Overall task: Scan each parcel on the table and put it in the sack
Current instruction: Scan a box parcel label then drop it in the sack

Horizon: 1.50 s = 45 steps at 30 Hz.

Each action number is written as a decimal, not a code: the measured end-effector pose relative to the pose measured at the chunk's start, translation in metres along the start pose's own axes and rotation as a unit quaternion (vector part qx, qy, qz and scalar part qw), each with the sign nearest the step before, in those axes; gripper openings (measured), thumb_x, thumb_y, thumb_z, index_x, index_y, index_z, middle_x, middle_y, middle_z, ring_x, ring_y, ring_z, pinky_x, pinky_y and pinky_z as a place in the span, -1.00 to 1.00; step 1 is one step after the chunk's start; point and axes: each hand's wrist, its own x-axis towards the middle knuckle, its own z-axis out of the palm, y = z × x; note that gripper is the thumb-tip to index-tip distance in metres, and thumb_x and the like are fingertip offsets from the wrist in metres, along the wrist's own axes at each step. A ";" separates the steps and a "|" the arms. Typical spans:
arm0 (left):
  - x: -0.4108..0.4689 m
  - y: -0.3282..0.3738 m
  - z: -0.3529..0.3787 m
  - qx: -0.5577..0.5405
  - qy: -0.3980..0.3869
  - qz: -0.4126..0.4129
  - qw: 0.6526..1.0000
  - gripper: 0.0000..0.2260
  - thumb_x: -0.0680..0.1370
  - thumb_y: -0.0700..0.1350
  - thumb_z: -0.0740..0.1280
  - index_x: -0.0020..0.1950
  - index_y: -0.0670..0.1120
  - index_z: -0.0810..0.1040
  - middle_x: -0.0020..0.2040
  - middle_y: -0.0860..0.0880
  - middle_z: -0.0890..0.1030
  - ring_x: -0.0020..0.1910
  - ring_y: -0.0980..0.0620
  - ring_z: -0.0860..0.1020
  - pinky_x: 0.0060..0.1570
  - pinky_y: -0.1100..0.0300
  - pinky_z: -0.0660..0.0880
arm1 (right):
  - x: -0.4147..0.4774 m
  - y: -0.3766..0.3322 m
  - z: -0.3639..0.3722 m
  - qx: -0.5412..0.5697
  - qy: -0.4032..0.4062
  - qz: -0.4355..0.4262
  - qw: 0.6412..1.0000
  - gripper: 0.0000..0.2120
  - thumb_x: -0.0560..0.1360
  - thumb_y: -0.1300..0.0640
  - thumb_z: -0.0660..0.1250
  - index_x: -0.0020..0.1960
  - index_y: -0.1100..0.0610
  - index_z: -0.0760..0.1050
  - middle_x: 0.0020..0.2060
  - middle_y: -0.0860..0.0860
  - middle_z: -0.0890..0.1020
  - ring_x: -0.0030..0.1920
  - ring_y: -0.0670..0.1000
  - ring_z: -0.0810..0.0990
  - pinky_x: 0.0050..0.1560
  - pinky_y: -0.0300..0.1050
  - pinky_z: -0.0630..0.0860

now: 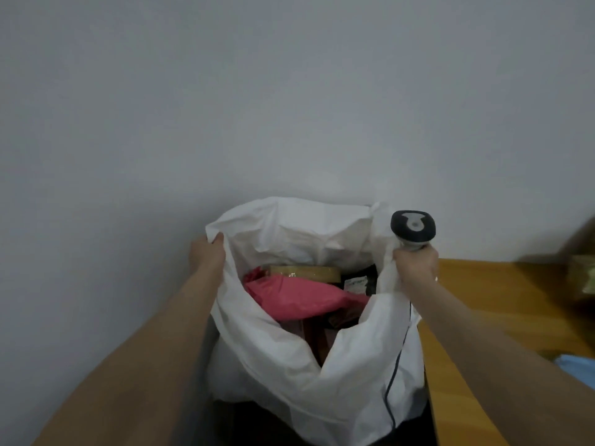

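A white sack point(289, 365) stands open in front of me, left of the table. Inside lie a pink mailer parcel point(299, 294), a cardboard box wrapped in tape point(306, 272) behind it, and a black parcel with a white label point(357, 281) at the right. My left hand point(207, 254) grips the sack's left rim. My right hand point(417, 268) holds a dark barcode scanner point(413, 228) upright and also pinches the sack's right rim. The scanner's cable point(399, 358) hangs down the sack's side.
A wooden table point(502, 304) lies to the right of the sack. A blurred brownish parcel point(582, 275) sits at its far right edge, and a light blue item point(579, 368) shows at the right border. A plain grey wall fills the background.
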 end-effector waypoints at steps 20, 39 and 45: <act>-0.049 0.014 -0.002 0.338 -0.004 0.293 0.895 -0.56 0.48 -0.19 0.29 0.36 -0.06 0.42 0.29 -0.17 0.39 0.25 -0.20 0.38 0.20 -0.05 0.35 | 0.018 0.024 -0.026 -0.185 0.012 -0.022 0.982 -0.90 0.51 0.24 0.27 0.01 0.14 0.40 -0.12 0.14 0.51 -0.15 0.17 0.47 -0.16 -0.03 0.40; -0.175 -0.030 0.077 0.474 -0.342 0.239 0.775 -0.66 0.61 -0.19 0.16 0.37 -0.09 0.47 0.39 -0.10 0.45 0.35 -0.08 0.42 0.33 0.08 0.35 | -0.023 0.064 -0.077 -0.187 -0.190 -0.035 0.963 -0.85 0.46 0.18 0.39 -0.05 0.17 0.43 -0.12 0.10 0.55 -0.04 0.15 0.57 -0.15 -0.09 0.44; -0.211 0.006 0.082 0.419 -0.276 0.242 0.830 -0.67 0.60 -0.18 0.16 0.34 -0.05 0.49 0.36 -0.07 0.47 0.33 -0.08 0.43 0.29 0.01 0.39 | -0.020 0.078 -0.104 -0.018 -0.190 0.064 0.979 -0.91 0.44 0.31 0.40 -0.13 0.26 0.49 -0.32 0.13 0.60 -0.31 0.07 0.60 -0.08 0.06 0.58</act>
